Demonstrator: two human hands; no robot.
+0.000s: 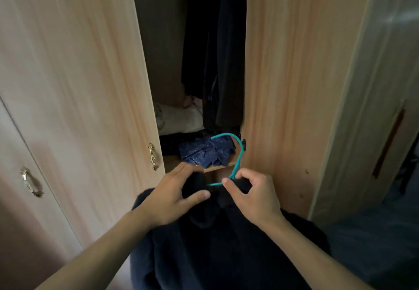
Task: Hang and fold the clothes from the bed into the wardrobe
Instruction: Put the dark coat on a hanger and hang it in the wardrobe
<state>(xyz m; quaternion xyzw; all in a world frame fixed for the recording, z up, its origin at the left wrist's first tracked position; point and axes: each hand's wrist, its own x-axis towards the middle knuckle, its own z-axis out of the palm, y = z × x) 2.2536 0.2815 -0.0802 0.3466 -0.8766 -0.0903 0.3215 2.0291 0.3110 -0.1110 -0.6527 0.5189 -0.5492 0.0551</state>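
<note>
A dark garment [222,244] hangs from a teal hanger [238,158], whose hook rises just beyond the right hand [254,196]. The left hand [174,196] grips the collar and the right pinches it beside the hook's stem. Past both hands, the open wardrobe [283,74] holds a blue patterned cloth [204,153] and hanging dark clothes [215,51].

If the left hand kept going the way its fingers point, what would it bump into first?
The left hand holds the dark coat; past that, probably the blue cloth on the shelf, though depth is unclear.
</note>
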